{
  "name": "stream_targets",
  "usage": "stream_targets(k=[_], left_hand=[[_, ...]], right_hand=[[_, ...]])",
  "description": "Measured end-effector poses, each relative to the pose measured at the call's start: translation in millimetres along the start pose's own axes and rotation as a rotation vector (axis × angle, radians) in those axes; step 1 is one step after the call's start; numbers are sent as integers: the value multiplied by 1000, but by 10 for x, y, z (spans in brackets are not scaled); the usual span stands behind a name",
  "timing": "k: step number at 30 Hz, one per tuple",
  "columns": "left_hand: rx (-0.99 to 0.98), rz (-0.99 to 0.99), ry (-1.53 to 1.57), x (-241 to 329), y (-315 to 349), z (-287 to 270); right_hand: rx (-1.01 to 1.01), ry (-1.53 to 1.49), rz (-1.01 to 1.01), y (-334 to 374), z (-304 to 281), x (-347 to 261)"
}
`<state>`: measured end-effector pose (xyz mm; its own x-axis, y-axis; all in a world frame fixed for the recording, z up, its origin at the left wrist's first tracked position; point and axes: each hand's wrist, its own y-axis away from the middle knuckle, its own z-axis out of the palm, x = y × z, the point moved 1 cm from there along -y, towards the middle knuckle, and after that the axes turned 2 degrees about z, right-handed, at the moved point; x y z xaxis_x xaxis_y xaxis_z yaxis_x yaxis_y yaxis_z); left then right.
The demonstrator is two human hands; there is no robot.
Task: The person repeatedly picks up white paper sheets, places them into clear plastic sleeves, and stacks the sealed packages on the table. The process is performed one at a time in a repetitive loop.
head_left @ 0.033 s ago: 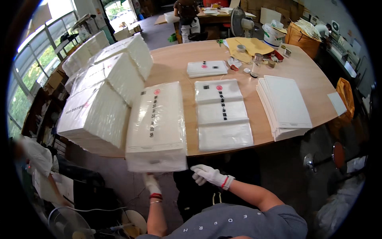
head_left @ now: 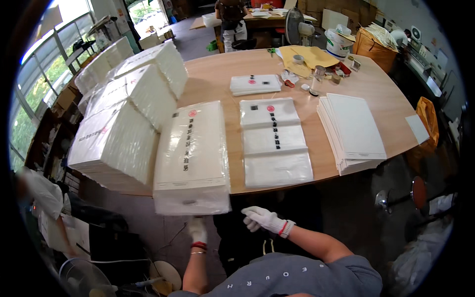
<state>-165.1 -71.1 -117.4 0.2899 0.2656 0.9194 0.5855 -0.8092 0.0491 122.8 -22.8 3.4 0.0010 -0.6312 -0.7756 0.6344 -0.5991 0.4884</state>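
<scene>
My left hand (head_left: 197,231), in a white glove, hangs just beyond the table's near edge, under the overhanging end of a filled clear plastic bag (head_left: 190,148). Its fingers are blurred and partly hidden by that end. White sheets show inside the bag, with dark print and a red round mark. To the right of the bag's near corner is my right hand (head_left: 263,219), also gloved. Its fingers are loosely bent and somewhat apart, with nothing visible in them. Flat plastic bags (head_left: 274,148) lie beyond it on the table. A stack of white printed sheets (head_left: 357,128) rests farther right.
Tall stacks of filled bags (head_left: 116,141) crowd the table's left side. A folded bag pile (head_left: 255,84), a glass jar (head_left: 317,81) and yellow paper (head_left: 309,58) lie toward the back. A stool (head_left: 418,192) stands right; a fan (head_left: 85,277) is low at left.
My right hand is slightly farther right, more apart from the filled bag's corner. My left hand has shifted a little right beneath the bag's end. The whole view has moved slightly.
</scene>
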Motion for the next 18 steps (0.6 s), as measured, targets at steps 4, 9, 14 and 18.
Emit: stream_targets(k=[4,9,14,18], left_hand=[[-708,632,-133,1274,591,1041],[-446,722,-236,2077,263,2355],[-588,776,-668,2152,-236,2832],[-741,552,-373,2193,-420,2870]], right_hand=[[270,-64,28,444,-520,332],[434,-143,7,754,-862,432],[398,-174,-26,979,-969,424],[359,-109,-48,823,-1227,144]])
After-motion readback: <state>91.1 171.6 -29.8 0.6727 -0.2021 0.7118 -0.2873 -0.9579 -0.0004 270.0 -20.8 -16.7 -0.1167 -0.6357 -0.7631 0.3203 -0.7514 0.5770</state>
